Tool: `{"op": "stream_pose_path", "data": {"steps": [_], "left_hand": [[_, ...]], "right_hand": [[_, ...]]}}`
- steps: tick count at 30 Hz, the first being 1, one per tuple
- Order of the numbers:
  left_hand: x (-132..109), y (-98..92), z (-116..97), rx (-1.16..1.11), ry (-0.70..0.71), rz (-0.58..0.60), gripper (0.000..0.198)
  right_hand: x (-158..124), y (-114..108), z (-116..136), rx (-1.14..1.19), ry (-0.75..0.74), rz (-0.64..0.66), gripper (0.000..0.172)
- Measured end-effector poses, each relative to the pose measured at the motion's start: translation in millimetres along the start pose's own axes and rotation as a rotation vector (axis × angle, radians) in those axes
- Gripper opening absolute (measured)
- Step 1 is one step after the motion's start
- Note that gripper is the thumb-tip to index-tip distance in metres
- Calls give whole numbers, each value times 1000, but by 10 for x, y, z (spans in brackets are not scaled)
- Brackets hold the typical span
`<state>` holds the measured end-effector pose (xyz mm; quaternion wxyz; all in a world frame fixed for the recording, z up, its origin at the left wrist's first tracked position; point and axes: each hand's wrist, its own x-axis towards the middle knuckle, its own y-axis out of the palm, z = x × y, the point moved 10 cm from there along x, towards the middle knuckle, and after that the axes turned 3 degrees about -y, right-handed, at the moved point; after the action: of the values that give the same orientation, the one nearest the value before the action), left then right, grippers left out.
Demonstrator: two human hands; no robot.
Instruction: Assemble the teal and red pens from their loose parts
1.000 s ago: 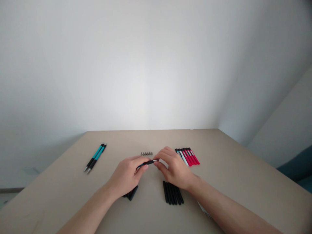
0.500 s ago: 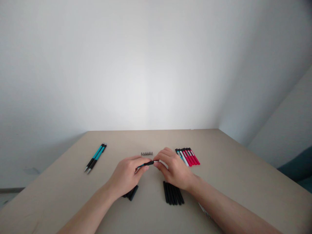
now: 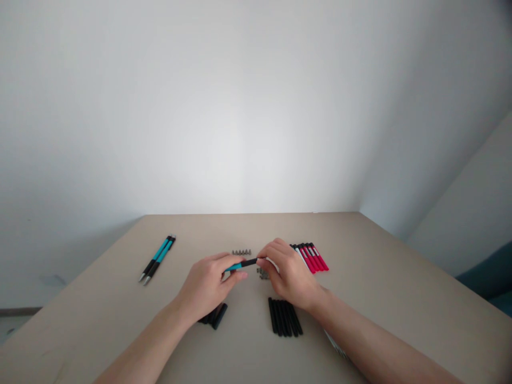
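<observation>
My left hand (image 3: 210,280) is closed on the teal barrel of a pen (image 3: 239,265), between thumb and forefinger. The pen lies nearly level, with its black grip section pointing right. My right hand (image 3: 290,272) pinches the far end of that grip; the fingertips hide the end itself. Under the right fingers lie small metal parts (image 3: 262,274), partly covered. Behind the hands stands a row of small grey cone-shaped tips (image 3: 241,252).
Two teal-and-black pens (image 3: 157,260) lie at left. Pink, white and black-ended barrels (image 3: 314,257) lie at right. Nearer are black tubes (image 3: 285,318), shorter black pieces (image 3: 218,316) by the left wrist, and thin white sticks (image 3: 335,344) partly under the right forearm. A wall bounds the table behind.
My left fingers have opened out a little, showing more of the teal barrel and black grip. My right hand has shifted slightly right and up, uncovering the small metal parts.
</observation>
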<state>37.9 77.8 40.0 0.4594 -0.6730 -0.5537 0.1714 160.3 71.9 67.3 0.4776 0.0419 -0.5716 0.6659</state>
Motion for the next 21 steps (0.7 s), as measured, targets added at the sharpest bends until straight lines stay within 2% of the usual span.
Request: {"op": "stream_pose_path", "data": {"steps": [5,8,13,15,18,21], "left_hand": [[24,-111,140,-84,-104,-85,38],[42,-157,263,-159,-187,-121,41],[54,-227,379,-345,-246,-201,31],[39,-269,434,-467,-280,-270,26],[1,-291,538,-750,-348,-372,32],[-6,-246,574,-1023,-381,-388,29]], "right_hand": [[-34,-152,-127,-28,56,-150,11],[-25,-160,-112,-26,42,-145,15],[5,-134,-59,-11,25,-104,27],[0,-143,-69,-7,30,-115,26],[-23,-178,-103,-5,46,-158,19],[-38,-200,-123,-3,58,-185,13]]}}
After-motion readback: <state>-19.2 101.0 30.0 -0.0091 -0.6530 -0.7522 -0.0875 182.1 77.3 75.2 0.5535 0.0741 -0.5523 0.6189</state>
